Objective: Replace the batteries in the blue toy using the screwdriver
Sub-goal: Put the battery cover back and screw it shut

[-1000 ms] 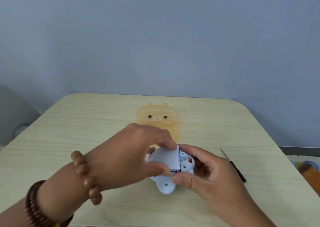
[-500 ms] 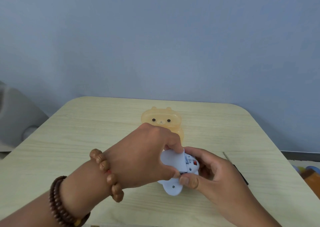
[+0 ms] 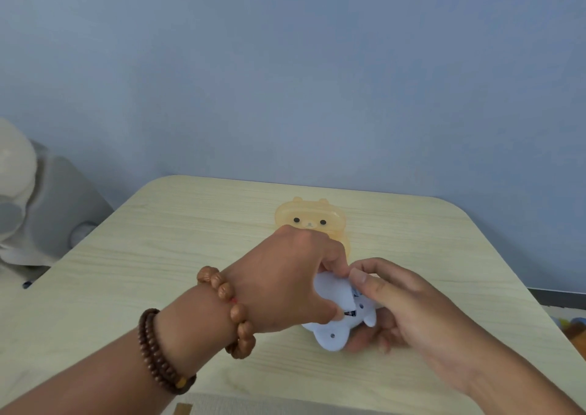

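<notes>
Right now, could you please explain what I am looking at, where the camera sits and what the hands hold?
There is no machine here: a person works with two bare hands. The single picture comes from a camera worn on the head, looking forward and down. The left hand, with bead bracelets on its wrist, and the right hand both grip the blue toy over the table. Behind it on the table lies an orange bear. No screwdriver shows in this picture.
</notes>
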The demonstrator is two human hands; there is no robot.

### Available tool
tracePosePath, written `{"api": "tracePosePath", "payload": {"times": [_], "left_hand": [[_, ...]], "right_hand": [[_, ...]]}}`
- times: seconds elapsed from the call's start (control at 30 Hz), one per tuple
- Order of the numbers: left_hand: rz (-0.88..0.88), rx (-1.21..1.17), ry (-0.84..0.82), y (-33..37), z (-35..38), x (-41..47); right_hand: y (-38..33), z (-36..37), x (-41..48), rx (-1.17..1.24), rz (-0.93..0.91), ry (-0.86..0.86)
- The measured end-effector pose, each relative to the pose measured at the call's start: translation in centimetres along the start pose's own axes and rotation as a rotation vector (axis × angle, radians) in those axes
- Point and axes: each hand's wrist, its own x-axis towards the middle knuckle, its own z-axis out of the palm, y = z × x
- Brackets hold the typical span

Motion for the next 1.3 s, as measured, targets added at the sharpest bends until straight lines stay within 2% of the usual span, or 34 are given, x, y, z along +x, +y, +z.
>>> {"api": "tracePosePath", "payload": {"times": [0.13, 0.53, 1.1, 1.2, 1.3], "left_hand": [[0.009, 0.022, -0.015, -0.3, 0.1, 0.0], [0.029, 0.004, -0.002, -1.4, 0.9, -0.1], [0.083, 0.106, -0.009, -2.3, 1.5, -0.2], [0.088, 0.111, -0.002, -2.0, 1.5, -0.3], [0.089, 0.078, 0.004, -1.6, 1.6, -0.5]], "right_hand": [[0.1, 0.5, 0.1, 0.123, 0.063, -0.004], [0.6, -0.2, 0.6, 0.206, 0.085, -0.058], [0.5, -0.5, 0.5, 0.176, 0.056, -0.065], [0.3, -0.3, 0.1, 0.125, 0.061, -0.064], [0.9, -0.3, -0.6, -0.155, -0.049, 0.057]]}}
